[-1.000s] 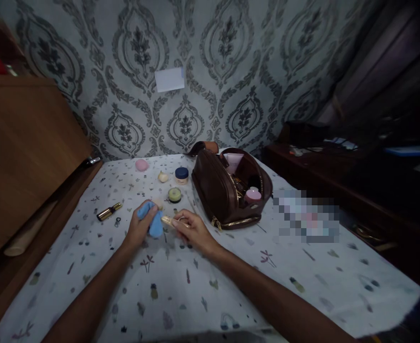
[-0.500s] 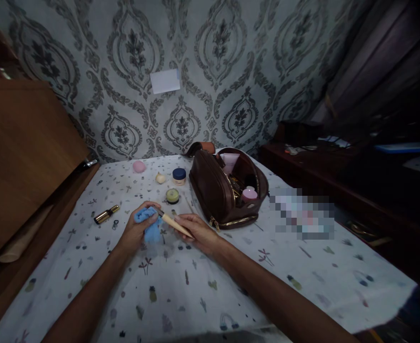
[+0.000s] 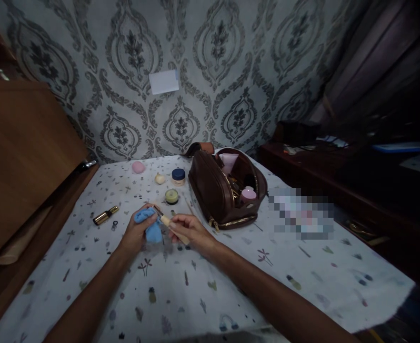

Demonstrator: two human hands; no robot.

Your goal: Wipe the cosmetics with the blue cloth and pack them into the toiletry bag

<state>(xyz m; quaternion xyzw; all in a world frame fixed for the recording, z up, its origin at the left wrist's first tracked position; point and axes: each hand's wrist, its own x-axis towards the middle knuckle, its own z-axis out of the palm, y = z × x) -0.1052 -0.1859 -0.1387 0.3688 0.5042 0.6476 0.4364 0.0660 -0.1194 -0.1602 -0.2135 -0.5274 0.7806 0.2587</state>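
Note:
My left hand [image 3: 135, 232] is closed round a bunched blue cloth [image 3: 149, 225] on the patterned white sheet [image 3: 231, 276]. My right hand [image 3: 192, 231] pinches a pale-handled makeup brush [image 3: 170, 226] whose dark tip is pressed into the cloth. Both hands meet just in front of a small yellow-green jar [image 3: 172, 196]. An open brown toiletry bag [image 3: 224, 190] with a pink-lidded jar [image 3: 248, 194] inside lies to the right of my hands.
On the sheet lie a gold lipstick tube [image 3: 105, 215], a pink sponge [image 3: 137, 166], a beige sponge [image 3: 159, 178] and a blue-lidded jar [image 3: 178, 176]. A wooden board [image 3: 20, 157] stands at the left; a dark side table [image 3: 320, 171] is at the right.
The brush has turned so its tip now points up-left into the cloth, and my right hand has shifted its grip back along the handle. My left hand keeps the cloth.

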